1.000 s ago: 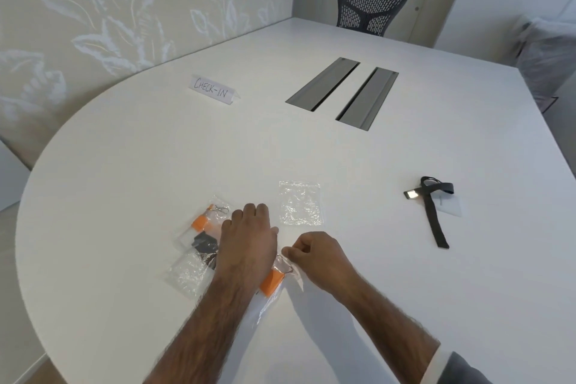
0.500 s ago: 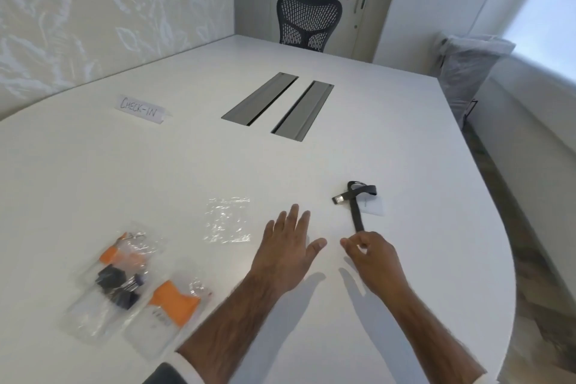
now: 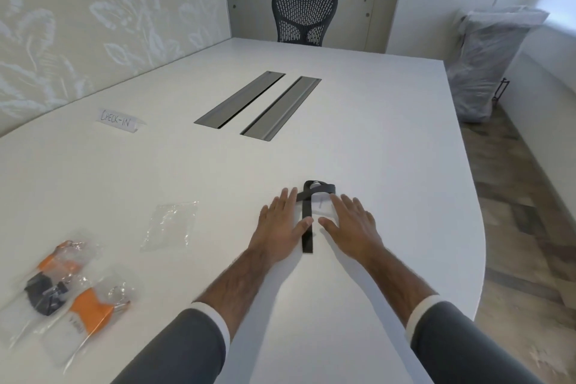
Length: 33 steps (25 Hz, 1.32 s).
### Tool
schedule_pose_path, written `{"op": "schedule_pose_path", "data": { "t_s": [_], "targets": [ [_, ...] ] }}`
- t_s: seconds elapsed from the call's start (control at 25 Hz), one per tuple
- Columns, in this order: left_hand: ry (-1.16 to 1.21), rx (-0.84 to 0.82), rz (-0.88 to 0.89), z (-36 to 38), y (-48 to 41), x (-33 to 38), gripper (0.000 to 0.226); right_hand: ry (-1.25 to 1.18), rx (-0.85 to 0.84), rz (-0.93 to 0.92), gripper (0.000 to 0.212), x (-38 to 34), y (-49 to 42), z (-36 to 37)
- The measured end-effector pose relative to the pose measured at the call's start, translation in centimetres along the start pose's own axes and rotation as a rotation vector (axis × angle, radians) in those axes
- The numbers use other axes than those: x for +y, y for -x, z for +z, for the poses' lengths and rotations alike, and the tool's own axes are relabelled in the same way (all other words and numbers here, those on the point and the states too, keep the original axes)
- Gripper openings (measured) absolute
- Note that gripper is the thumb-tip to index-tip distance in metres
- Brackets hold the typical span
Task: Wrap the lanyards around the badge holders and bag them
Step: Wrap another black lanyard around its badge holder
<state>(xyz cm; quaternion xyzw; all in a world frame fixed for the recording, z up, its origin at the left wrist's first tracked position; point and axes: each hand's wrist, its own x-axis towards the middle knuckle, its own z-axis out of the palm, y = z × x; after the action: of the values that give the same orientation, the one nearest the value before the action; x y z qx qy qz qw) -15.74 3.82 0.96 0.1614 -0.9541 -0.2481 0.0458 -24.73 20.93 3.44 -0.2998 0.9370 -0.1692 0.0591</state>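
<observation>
both hands flat on the white table (image 3: 374, 140), either side of the black lanyard (image 3: 307, 221). left hand (image 3: 280, 224) just left of the strap, thumb tip touching it. right hand (image 3: 352, 224) just right, fingers over the clear badge holder (image 3: 324, 207), which lies at the strap's far end under the loop.

step in hand, i'd judge: pick up holder + strap for wrapping. to do it well: pin the holder w/ right fingers, lift the strap's near end w/ the left, wind snug round the holder so it fits the bag.

grip: both hands spread wide, fingers apart, nothing clasped, only resting.

empty clear bag (image 3: 171, 224) lies left of the hands; filled bags (image 3: 65, 287) w/ orange + black bundles at near left.
</observation>
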Motion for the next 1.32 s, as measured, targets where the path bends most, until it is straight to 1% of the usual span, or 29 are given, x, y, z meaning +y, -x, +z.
{"op": "schedule_pose_path", "data": {
  "t_s": [0.08,0.16,0.28,0.36,0.4,0.48,0.6,0.68,0.76,0.84,0.88,0.92,0.96,1.0,1.08,1.12,1.16,1.2,1.24,1.28,1.32],
  "targets": [
    [0.004,0.081,-0.008,-0.3,-1.1,0.1,0.069,0.022,-0.054,-0.026,0.065,0.5,-1.0,0.3],
    [-0.082,0.116,-0.029,-0.8,-2.0,0.4,0.051,0.055,-0.061,-0.052,0.061,0.7,-1.4,0.5],
    [-0.161,0.136,-0.066,-1.3,-2.9,1.0,0.025,0.065,0.030,-0.074,0.051,0.6,-1.1,0.8],
    [-0.113,0.154,-0.095,-1.3,-2.9,1.4,0.018,0.038,0.076,-0.061,0.046,0.6,-0.8,0.8],
    [-0.058,0.153,-0.111,-1.2,-2.8,1.4,0.015,0.021,0.082,-0.049,0.047,0.6,-0.7,0.6],
    [0.094,0.143,-0.151,-1.4,-2.5,1.2,0.004,-0.011,0.057,-0.027,0.056,0.6,-0.7,0.1],
    [0.377,0.169,-0.215,-1.9,-1.6,0.9,0.008,-0.058,-0.016,-0.019,0.073,0.0,-0.6,-0.7],
    [0.658,0.195,-0.257,-2.2,-0.8,1.0,0.007,-0.080,-0.046,-0.024,0.079,-0.6,-0.3,-0.9],
    [0.925,0.181,-0.282,-2.5,0.0,1.0,0.011,-0.150,-0.090,0.002,0.080,-1.1,-0.2,-0.9],
    [1.129,0.166,-0.305,-2.9,0.6,1.0,0.011,-0.289,-0.140,0.051,0.071,-1.5,-0.1,-1.0],
    [1.224,0.168,-0.326,-3.1,0.9,1.1,0.010,-0.374,-0.150,0.071,0.060,-1.7,-0.1,-1.0],
    [1.320,0.179,-0.337,-3.4,1.1,1.1,0.011,-0.437,-0.141,0.077,0.044,-1.9,-0.1,-1.3],
    [1.411,0.200,-0.333,-3.7,1.4,1.0,0.015,-0.466,-0.117,0.067,0.026,-2.2,0.0,-1.7],
    [1.508,0.220,-0.315,-4.1,1.8,0.8,0.020,-0.463,-0.084,0.046,0.014,-2.4,0.0,-2.1],
    [1.742,0.249,-0.269,-5.1,2.6,-0.1,0.037,-0.435,-0.003,0.005,0.008,-2.5,0.0,-2.8],
    [1.810,0.245,-0.271,-5.7,3.0,-0.7,0.048,-0.428,0.049,-0.002,0.013,-2.4,0.0,-3.0],
    [1.794,0.225,-0.304,-6.4,3.2,-0.9,0.059,-0.430,0.107,-0.004,0.022,-2.3,0.0,-3.1],
    [1.672,0.201,-0.371,-6.9,3.3,-1.5,0.065,-0.449,0.170,-0.004,0.030,-2.2,0.0,-3.1],
    [1.455,0.175,-0.447,-7.4,3.5,-1.5,0.066,-0.471,0.226,-0.003,0.036,-2.1,0.0,-3.1],
    [1.176,0.163,-0.514,-7.6,3.7,-1.5,0.061,-0.490,0.268,-0.003,0.039,-2.1,-0.1,-3.1],
    [0.902,0.177,-0.550,-7.6,3.8,-1.3,0.051,-0.509,0.295,-0.005,0.039,-2.1,-0.3,-3.1]
  ]
}}
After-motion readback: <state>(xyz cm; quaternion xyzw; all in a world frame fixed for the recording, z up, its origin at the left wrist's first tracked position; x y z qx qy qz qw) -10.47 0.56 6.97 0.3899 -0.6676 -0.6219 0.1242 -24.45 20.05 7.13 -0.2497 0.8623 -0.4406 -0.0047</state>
